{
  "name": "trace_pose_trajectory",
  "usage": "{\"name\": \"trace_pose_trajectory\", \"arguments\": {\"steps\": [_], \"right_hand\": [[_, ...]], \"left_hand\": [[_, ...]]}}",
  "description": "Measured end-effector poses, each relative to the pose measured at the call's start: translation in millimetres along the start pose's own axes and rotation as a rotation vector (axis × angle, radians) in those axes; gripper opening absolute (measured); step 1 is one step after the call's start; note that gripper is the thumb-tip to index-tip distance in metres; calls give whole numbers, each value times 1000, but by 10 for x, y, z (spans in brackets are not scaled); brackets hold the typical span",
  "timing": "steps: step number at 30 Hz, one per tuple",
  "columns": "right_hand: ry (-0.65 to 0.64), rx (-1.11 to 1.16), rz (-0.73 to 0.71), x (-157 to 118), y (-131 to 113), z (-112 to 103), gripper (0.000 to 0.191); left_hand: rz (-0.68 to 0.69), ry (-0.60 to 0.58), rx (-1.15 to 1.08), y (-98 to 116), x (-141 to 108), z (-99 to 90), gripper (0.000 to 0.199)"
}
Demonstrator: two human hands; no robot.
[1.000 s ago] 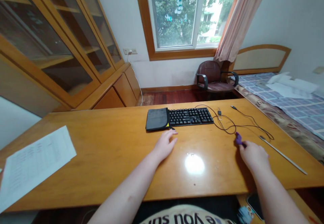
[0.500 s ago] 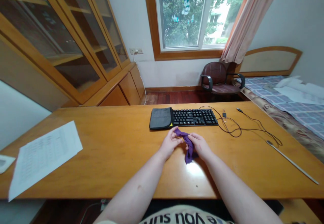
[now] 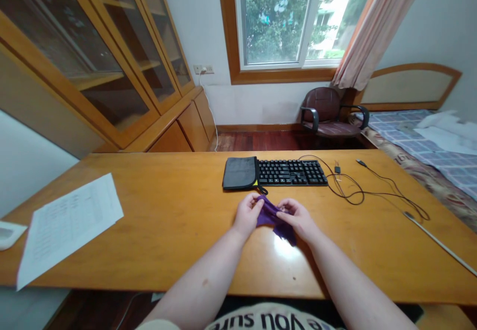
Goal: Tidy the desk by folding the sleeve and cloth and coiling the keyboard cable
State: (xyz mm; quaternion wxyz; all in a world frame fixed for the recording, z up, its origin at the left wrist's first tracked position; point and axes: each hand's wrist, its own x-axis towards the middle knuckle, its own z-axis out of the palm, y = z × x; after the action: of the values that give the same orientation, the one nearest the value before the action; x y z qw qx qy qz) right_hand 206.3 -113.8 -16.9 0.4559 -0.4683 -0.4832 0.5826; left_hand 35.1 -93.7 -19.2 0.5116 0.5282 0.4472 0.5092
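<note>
A small purple cloth (image 3: 269, 214) is stretched between my two hands, just above the table's near side. My left hand (image 3: 247, 215) pinches its left end between thumb and fingers. Its upper edge is gripped by my right hand (image 3: 297, 216), and a loose part hangs down to the right. Just beyond my hands lies a black keyboard (image 3: 292, 172). A dark grey folded cloth or pouch (image 3: 240, 173) with a black border, a yellow bit and a small loop covers the keyboard's left end.
A thin cable (image 3: 350, 190) coils right of the keyboard beside a small black piece (image 3: 337, 170). Further right lies a slim pale rod (image 3: 439, 243). Printed sheets (image 3: 72, 225) and a white device (image 3: 10, 234) are at the left. A chair (image 3: 323, 113) stands beyond the wooden table (image 3: 167, 210).
The purple cloth, bunched and hanging before, is now spread wider between my hands. My left hand has turned its thumb over the cloth. The view has shifted slightly.
</note>
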Motion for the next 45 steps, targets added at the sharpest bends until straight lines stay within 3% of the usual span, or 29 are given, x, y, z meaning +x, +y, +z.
{"name": "trace_pose_trajectory", "arguments": {"steps": [3, 7, 12, 16, 20, 25, 28, 32, 36, 40, 45], "right_hand": [[-91, -167, -24, -36, -58, 13, 22], [-84, -466, -90, -110, -230, 33, 9], [-39, -322, -4, -212, -393, 76, 19], [-43, -380, -66, -264, -471, 57, 15], [19, -725, -118, -243, -493, -78, 7], [112, -934, -75, -145, -398, -302, 14], [143, -797, -82, -84, -283, -394, 11], [121, -373, 33, -50, -185, -424, 9], [165, -91, 136, -102, -274, -357, 31], [146, -66, 175, -115, -309, -319, 41], [171, -498, 262, -20, -58, -383, 20]], "left_hand": [[-6, 6, -27, -12, -40, 12, 14], [54, -23, 10, 2, -94, 32, 14], [129, -80, 142, 155, -170, 11, 13], [224, -81, 281, 372, -243, -57, 12], [201, 7, 319, 484, -266, -112, 14], [45, 176, 182, 381, -152, -219, 15], [-90, 129, 49, 275, -68, -304, 18], [-159, 113, -87, 188, -14, -353, 24], [-166, 129, -72, 224, 10, -362, 26], [-98, 149, 244, 312, 95, -443, 20], [-141, 95, 986, 361, 138, -439, 24]]}}
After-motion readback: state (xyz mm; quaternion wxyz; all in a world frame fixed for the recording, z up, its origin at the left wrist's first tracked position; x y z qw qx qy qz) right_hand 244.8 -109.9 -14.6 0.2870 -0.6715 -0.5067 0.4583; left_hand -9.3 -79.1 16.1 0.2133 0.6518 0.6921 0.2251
